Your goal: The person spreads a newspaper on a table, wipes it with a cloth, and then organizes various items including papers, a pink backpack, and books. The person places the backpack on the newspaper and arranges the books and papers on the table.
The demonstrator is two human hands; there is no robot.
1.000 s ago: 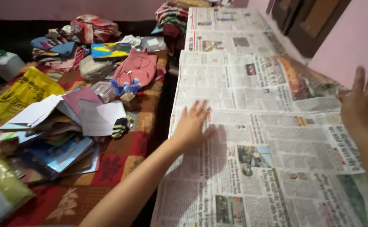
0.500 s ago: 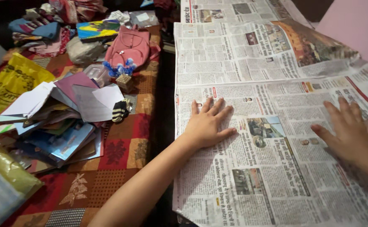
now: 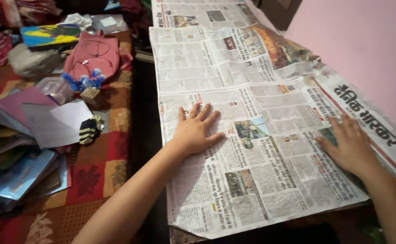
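Sheets of newspaper (image 3: pixel 234 81) lie spread over a long surface beside a pink wall. My left hand (image 3: pixel 194 131) rests flat, fingers apart, on the left part of the nearest newspaper sheet (image 3: pixel 261 180). My right hand (image 3: pixel 350 145) presses flat on the same sheet near its right edge, where the paper curls up against the wall. Neither hand holds anything.
Left of a dark gap, a patterned red and orange cloth (image 3: pixel 103 171) carries a pile of papers and books (image 3: pixel 30 135), a pink backpack (image 3: pixel 96 56) with a blue pom-pom charm, a striped sock (image 3: pixel 89 130), a clear plastic box (image 3: pixel 55 88) and heaped clothes. The pink wall (image 3: pixel 365 49) bounds the right.
The camera has shifted right and down. My right hand came down from the raised paper edge and now lies flat on the sheet; my left hand stayed pressed on it.
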